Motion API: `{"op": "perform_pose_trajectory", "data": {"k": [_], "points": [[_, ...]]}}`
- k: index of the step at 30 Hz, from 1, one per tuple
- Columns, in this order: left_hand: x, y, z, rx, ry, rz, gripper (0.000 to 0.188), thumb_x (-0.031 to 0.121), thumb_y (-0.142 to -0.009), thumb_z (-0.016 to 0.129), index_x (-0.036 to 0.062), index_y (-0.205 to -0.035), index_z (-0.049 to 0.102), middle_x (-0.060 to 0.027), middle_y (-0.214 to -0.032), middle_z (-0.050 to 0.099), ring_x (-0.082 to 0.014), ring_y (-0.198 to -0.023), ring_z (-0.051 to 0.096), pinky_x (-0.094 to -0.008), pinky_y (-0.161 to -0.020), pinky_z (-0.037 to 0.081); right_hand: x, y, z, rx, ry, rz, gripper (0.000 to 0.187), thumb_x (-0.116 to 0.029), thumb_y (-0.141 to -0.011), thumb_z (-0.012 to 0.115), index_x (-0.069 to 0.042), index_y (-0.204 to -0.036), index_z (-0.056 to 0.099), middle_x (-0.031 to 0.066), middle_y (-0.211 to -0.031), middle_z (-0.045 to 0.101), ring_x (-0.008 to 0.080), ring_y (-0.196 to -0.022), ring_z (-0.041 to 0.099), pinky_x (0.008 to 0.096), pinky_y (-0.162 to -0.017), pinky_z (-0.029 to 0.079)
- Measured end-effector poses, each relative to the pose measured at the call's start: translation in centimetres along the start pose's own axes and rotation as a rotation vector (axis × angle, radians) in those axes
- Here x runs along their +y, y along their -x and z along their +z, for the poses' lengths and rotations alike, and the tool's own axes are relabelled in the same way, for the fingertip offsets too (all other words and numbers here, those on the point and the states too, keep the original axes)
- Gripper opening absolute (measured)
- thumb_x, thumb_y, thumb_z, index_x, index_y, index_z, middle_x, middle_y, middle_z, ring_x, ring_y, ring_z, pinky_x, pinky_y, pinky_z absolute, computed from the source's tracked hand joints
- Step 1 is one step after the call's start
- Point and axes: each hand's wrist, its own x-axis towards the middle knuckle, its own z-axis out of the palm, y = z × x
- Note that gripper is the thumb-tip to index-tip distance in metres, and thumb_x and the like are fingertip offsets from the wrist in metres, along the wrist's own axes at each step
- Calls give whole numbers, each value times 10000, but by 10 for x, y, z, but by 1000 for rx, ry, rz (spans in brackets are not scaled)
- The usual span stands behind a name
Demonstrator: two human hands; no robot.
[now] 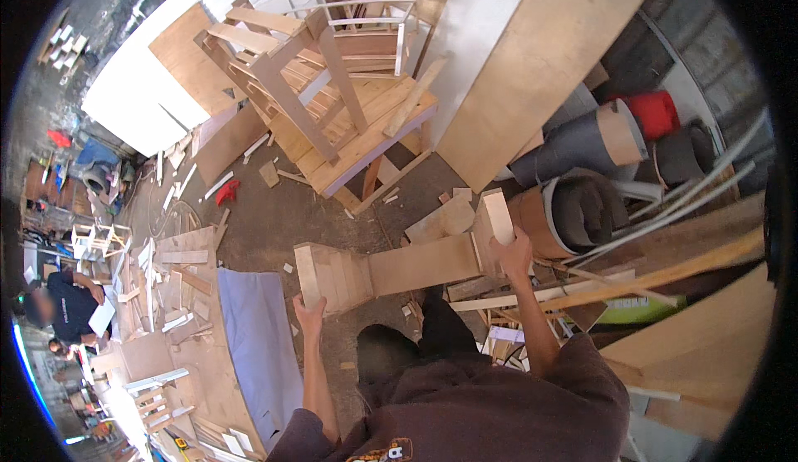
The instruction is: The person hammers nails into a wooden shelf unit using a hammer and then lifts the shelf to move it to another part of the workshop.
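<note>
A pale plywood frame [426,267] hangs in front of my body, a long flat panel with a boxy block-like part at each end. My left hand [310,316] grips the lower edge of its left end part. At the right end, my right hand [513,254] wraps round the upright end board. The frame tilts, its right end lying farther from me than its left. Fingertips on the far side of the boards are hidden. Below it are the dark floor and my dark trouser leg.
Ahead stands a low wooden table [378,130] bearing an upturned slatted frame. Rolled sheets [573,150] and long strips crowd the right. A workbench [212,346] with a pale cloth [262,354] lies left. A person [71,304] holds a white sheet farther left. Wood scraps litter the floor.
</note>
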Motion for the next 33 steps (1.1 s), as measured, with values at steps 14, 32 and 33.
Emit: {"op": "perform_pose_trajectory", "data": {"k": [14, 32, 33], "points": [[-56, -179, 156, 40, 18, -176, 712, 238, -792, 799, -90, -1331, 470, -201, -1245, 589, -284, -1160, 564, -387, -1010, 416, 31, -274, 232, -207, 8, -249, 551, -284, -730, 767, 50, -1151, 645, 248, -1018, 691, 368, -977, 674, 408, -866, 506], [-73, -198, 202, 64, 155, -170, 828, 414, -880, 722, -20, -1477, 347, -210, -1493, 399, -321, -1363, 415, -423, -1114, 341, 89, -200, 281, -117, 158, -531, 515, -214, -915, 618, 26, -1352, 491, 246, -1358, 516, 430, -1250, 472, 498, -1079, 333], [-66, -186, 202, 98, 94, -191, 836, 425, -883, 713, -16, -1484, 335, -215, -1511, 372, -330, -1382, 391, -437, -1129, 323, 97, -160, 274, -161, 298, -464, 506, -221, -923, 610, 11, -1359, 498, 251, -1341, 525, 426, -1246, 471, 490, -1092, 315]]}}
